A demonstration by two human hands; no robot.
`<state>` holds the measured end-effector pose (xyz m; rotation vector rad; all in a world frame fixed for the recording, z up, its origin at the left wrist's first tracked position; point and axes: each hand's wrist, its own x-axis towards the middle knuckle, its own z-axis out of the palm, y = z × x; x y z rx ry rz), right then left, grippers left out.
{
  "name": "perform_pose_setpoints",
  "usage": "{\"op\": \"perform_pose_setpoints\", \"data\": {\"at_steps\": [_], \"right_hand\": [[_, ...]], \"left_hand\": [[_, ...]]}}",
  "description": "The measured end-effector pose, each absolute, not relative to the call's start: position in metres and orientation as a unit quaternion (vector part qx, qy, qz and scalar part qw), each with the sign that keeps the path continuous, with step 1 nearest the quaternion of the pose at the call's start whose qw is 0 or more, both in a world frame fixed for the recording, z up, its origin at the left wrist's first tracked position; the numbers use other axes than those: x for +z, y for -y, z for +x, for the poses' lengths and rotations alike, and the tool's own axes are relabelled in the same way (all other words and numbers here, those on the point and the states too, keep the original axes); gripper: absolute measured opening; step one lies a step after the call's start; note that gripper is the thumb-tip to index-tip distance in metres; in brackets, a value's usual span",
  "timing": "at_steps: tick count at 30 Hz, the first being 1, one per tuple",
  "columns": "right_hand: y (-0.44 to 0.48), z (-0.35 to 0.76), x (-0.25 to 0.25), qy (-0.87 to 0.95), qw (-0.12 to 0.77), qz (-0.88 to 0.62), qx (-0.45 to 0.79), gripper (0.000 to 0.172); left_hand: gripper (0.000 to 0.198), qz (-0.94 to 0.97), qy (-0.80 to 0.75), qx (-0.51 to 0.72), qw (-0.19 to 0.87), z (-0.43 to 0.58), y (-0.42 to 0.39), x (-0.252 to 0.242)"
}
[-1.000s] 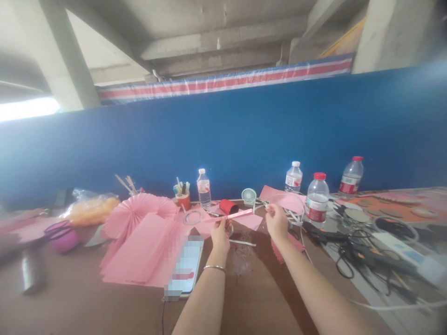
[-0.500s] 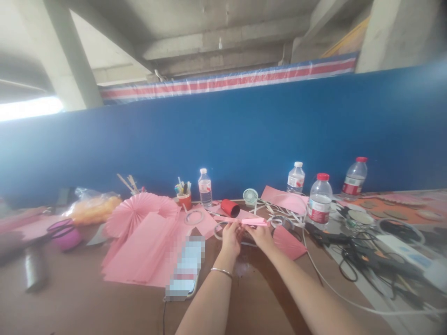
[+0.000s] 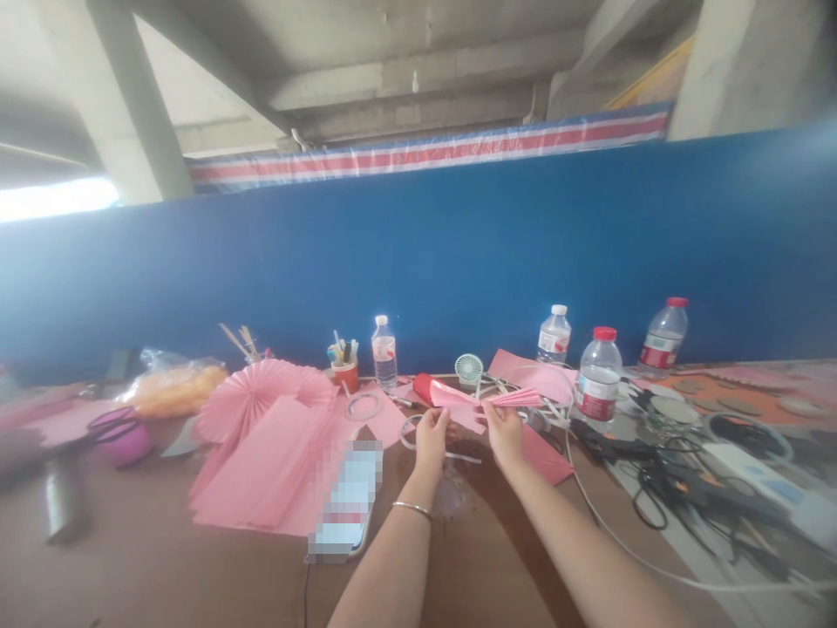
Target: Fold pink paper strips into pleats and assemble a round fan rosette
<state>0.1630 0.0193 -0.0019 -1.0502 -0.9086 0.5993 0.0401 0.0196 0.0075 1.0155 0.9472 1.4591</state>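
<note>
Between my hands is a sheet of pink pleated paper (image 3: 516, 399), its folds bunched on the right and spread on the left. My left hand (image 3: 432, 436) is closed on its left end. Farther right, my right hand (image 3: 502, 436) pinches the bunched folds. Just behind the paper lies a red cylinder (image 3: 425, 388), partly covered by it. A tape roll (image 3: 409, 433) with a loose strip rests beside and under my hands. Flat pink paper (image 3: 546, 455) lies to the right of my right wrist.
Pink paper fans (image 3: 255, 403) and stacked sheets (image 3: 261, 480) lie left, near a phone (image 3: 346, 501) with a cable. Behind stand a pen cup (image 3: 345, 375), a water bottle (image 3: 384, 353) and a small fan (image 3: 468, 369). Black glue-gun-like tools (image 3: 712, 488) and cords crowd the right.
My hands have moved apart, the right one going right. The pink paper, a narrow folded strip before, has partly opened out and its pleats show.
</note>
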Motion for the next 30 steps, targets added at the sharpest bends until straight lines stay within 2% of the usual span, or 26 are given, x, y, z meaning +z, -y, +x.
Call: {"op": "perform_pose_setpoints", "data": {"at_steps": [2,5,8,15,18,20,26,30], "right_hand": [[-0.02,0.168,-0.003,0.426,0.707,-0.512,0.237,0.028],[-0.016,0.169,-0.003,0.481,0.663,-0.547,0.173,0.027],[-0.01,0.164,0.002,0.533,0.629,-0.544,0.157,0.031],[0.003,0.156,0.018,0.587,0.609,-0.502,0.181,0.032],[0.008,0.152,0.021,0.603,0.618,-0.474,0.173,0.026],[0.012,0.149,0.022,0.618,0.622,-0.452,0.162,0.024],[0.013,0.145,0.019,0.66,0.598,-0.448,0.08,0.032],[0.005,0.146,0.013,0.661,0.548,-0.507,0.081,0.025]], "left_hand": [[0.013,0.516,-0.447,0.639,0.354,0.037,-0.015,0.011],[0.026,0.652,-0.403,0.619,0.172,0.034,-0.006,0.02],[0.034,0.727,-0.376,0.568,0.087,0.036,0.002,0.027],[0.02,0.773,-0.42,0.474,-0.008,0.038,0.005,0.028],[0.02,0.77,-0.42,0.481,0.003,0.037,0.005,0.026],[0.02,0.756,-0.406,0.511,0.047,0.038,0.004,0.025],[0.012,0.565,-0.438,0.639,0.283,0.036,-0.011,0.018],[0.017,0.477,-0.385,0.672,0.417,0.035,-0.023,0.011]]}}
